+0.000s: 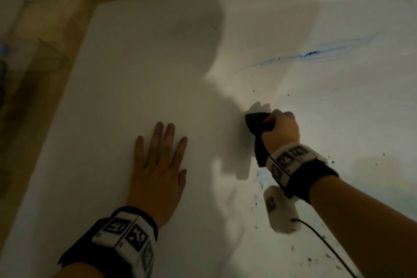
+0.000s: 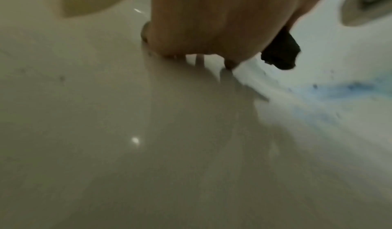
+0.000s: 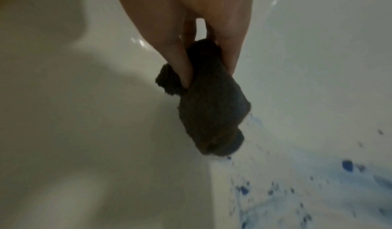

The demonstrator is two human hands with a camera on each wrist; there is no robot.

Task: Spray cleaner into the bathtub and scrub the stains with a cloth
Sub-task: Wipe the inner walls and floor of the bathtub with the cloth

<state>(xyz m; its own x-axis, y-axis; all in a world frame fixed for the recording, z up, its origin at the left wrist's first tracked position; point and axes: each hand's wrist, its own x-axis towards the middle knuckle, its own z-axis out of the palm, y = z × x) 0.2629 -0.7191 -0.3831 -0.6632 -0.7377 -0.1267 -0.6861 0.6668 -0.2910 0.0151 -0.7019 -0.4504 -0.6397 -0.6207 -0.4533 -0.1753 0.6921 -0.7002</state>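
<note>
A white bathtub fills the head view. My left hand lies flat with spread fingers on its broad rim. My right hand grips a bunched dark cloth inside the tub, at the inner wall. In the right wrist view the cloth hangs from my fingers above blue stains. A blue streak runs across the far tub wall. A paler blue smear with dark specks lies below my right wrist. The left wrist view shows the cloth and a blue smear.
A tan tiled ledge and wall border the tub at the left and far side. Dark specks dot the tub bottom at lower right. A black cable trails from my right wrist device. No spray bottle is in view.
</note>
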